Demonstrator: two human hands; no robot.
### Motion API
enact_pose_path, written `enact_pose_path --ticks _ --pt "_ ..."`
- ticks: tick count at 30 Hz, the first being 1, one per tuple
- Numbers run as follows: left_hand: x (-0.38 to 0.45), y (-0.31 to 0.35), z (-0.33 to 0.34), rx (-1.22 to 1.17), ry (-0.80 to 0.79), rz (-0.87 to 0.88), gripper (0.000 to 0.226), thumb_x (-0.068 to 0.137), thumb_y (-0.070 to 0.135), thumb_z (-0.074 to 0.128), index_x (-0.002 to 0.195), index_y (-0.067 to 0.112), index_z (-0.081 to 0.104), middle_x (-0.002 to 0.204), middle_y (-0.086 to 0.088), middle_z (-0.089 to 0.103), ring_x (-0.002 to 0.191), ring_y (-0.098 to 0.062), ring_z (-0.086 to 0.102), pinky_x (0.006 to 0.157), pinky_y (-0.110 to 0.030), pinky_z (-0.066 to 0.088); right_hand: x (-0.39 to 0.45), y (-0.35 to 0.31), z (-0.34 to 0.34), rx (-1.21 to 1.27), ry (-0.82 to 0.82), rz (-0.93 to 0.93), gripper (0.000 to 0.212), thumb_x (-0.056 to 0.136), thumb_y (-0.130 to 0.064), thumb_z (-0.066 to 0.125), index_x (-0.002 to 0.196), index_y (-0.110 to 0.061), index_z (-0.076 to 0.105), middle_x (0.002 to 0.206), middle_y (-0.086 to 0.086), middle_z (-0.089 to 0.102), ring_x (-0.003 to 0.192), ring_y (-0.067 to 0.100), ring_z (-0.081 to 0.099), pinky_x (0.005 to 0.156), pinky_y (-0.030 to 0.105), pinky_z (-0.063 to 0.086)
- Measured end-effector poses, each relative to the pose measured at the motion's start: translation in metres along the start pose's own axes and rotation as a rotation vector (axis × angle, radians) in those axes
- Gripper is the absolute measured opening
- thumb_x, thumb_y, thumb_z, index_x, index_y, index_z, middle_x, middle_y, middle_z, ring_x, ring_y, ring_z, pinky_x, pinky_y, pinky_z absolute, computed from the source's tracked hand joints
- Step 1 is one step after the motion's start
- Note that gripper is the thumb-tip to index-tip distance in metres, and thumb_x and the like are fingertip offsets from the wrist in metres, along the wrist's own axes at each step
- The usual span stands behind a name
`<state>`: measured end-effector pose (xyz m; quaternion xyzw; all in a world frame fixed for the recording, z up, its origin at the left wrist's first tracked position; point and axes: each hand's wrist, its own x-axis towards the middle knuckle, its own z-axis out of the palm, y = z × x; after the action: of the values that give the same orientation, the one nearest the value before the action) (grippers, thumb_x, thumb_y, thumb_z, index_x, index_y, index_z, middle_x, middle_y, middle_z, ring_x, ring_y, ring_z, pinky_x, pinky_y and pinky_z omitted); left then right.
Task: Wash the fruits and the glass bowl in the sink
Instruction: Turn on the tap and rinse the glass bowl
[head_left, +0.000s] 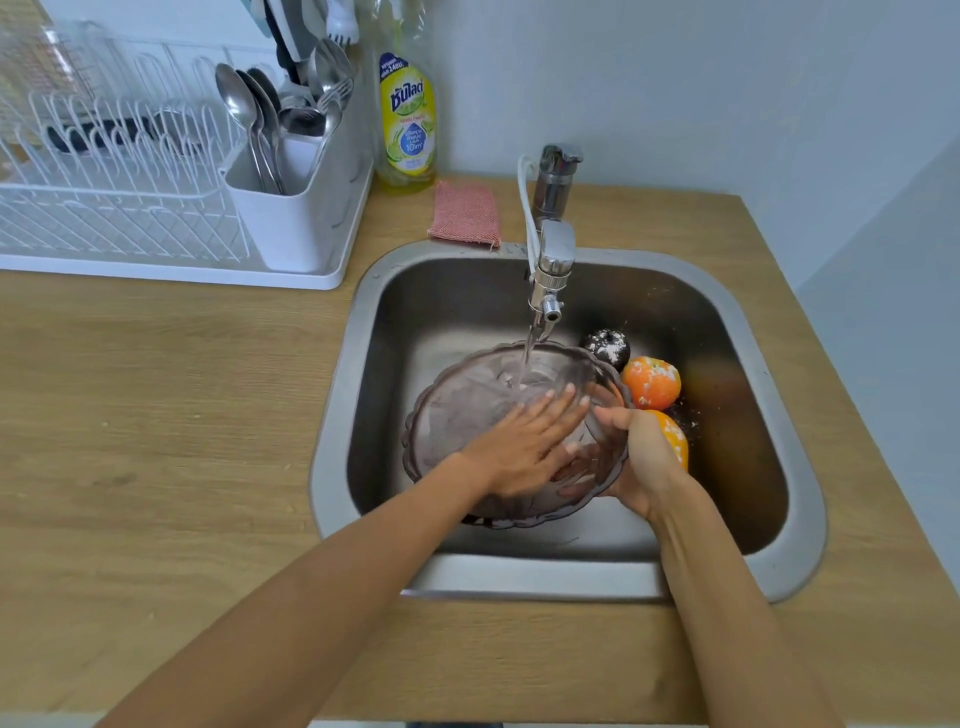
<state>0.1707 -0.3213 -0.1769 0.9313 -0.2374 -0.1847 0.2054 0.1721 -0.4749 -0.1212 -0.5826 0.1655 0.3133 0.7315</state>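
Observation:
A scalloped glass bowl (457, 415) sits tilted in the steel sink (753, 322) under the running tap (553, 270). Water streams into it. My left hand (524, 441) lies flat inside the bowl with fingers straight, pressing on the glass. My right hand (641, 457) grips the bowl's right rim, thumb inside and fingers seen through the glass underneath. To the right of the bowl lie two oranges, one (652, 382) speckled with white powder and another (675, 441) partly hidden behind my right hand. A dark round fruit (608, 345) dusted white rests behind them.
A pink sponge cloth (465, 213) lies behind the sink, beside a yellow dish soap bottle (408, 119). At the left stands a white dish rack (119, 171) with a cutlery holder (291, 208) full of spoons. Wooden counter (156, 415) surrounds the sink.

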Motion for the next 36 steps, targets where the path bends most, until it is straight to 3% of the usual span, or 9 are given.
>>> enact_pose_path --ticks 6,11,14,18,21,23,25,28,36 --pt "0.008 -0.032 -0.021 0.099 0.009 -0.143 0.065 0.097 0.058 0.013 0.15 0.031 -0.014 0.159 0.004 -0.02 0.147 -0.015 -0.016 0.118 -0.042 -0.009 -0.001 -0.002 -0.001 0.067 0.019 -0.012 0.037 0.095 -0.014 0.032 0.113 -0.027 0.061 0.09 0.005 0.077 0.088 0.036 0.068 0.079 0.061 0.053" --pt "-0.001 -0.048 -0.025 0.297 0.105 -0.32 0.059 0.101 0.047 0.006 0.15 0.024 -0.017 0.156 0.001 -0.025 0.146 -0.018 -0.02 0.115 -0.047 -0.016 -0.009 -0.005 0.005 0.026 0.113 -0.035 0.035 0.094 -0.012 0.031 0.087 -0.019 0.065 0.069 0.011 0.074 0.077 0.039 0.065 0.086 0.058 0.049" --pt "-0.01 -0.05 -0.02 0.423 0.141 -0.455 0.058 0.103 0.04 0.008 0.149 0.022 -0.021 0.156 0.0 -0.029 0.146 -0.018 -0.023 0.115 -0.053 -0.012 -0.009 -0.004 0.007 0.019 0.182 -0.088 0.031 0.093 -0.011 0.034 0.097 -0.024 0.062 0.074 0.004 0.076 0.086 0.038 0.066 0.087 0.058 0.051" --pt "-0.022 -0.041 -0.02 0.225 0.084 -0.639 0.07 0.102 0.033 0.024 0.148 0.012 -0.024 0.154 -0.003 -0.034 0.145 -0.023 -0.026 0.116 -0.053 -0.006 -0.006 -0.003 0.013 -0.005 0.286 -0.084 0.041 0.091 -0.015 0.037 0.129 -0.021 0.053 0.106 0.022 0.071 0.094 0.044 0.066 0.085 0.059 0.053" --pt "-0.034 -0.032 -0.017 -0.142 0.093 -0.737 0.082 0.098 0.023 0.04 0.148 0.008 -0.024 0.154 -0.007 -0.036 0.147 -0.026 -0.022 0.12 -0.05 0.001 -0.009 -0.005 0.018 -0.053 0.353 -0.075 0.043 0.089 -0.019 0.04 0.128 -0.011 0.054 0.109 0.025 0.068 0.099 0.045 0.064 0.089 0.06 0.051" --pt "-0.04 -0.023 -0.011 -0.528 0.22 -0.791 0.085 0.097 0.015 0.046 0.15 0.008 -0.02 0.158 -0.013 -0.024 0.15 -0.031 -0.004 0.121 -0.041 0.011 -0.009 -0.004 0.017 -0.065 0.388 -0.067 0.049 0.083 -0.024 0.044 0.128 -0.006 0.054 0.113 0.026 0.066 0.103 0.045 0.063 0.09 0.061 0.051" --pt "-0.045 -0.019 -0.007 -0.775 0.359 -0.835 0.086 0.092 0.01 0.053 0.153 0.011 -0.006 0.158 -0.019 0.013 0.142 -0.036 0.028 0.115 -0.039 0.029 -0.013 -0.005 0.018 -0.079 0.404 -0.061 0.051 0.082 -0.029 0.046 0.129 -0.009 0.051 0.118 0.026 0.064 0.105 0.045 0.062 0.089 0.061 0.051" --pt "-0.048 -0.024 -0.006 -0.906 0.497 -0.893 0.058 0.077 0.007 0.071 0.13 0.004 0.046 0.126 -0.02 0.058 0.113 -0.036 0.059 0.097 -0.043 0.051 -0.023 -0.013 0.018 -0.13 0.399 -0.055 0.037 0.095 -0.03 0.041 0.127 -0.014 0.049 0.113 0.026 0.066 0.104 0.043 0.063 0.083 0.052 0.054" --pt "-0.054 -0.014 -0.004 -0.861 0.52 -0.964 0.037 0.092 0.027 0.057 0.107 -0.007 0.064 0.112 -0.025 0.066 0.104 -0.039 0.063 0.087 -0.039 0.054 -0.044 -0.055 0.002 -0.627 0.406 -0.146 0.021 0.096 -0.028 0.05 0.109 -0.014 0.061 0.1 0.009 0.064 0.086 0.021 0.06 0.059 0.028 0.047"
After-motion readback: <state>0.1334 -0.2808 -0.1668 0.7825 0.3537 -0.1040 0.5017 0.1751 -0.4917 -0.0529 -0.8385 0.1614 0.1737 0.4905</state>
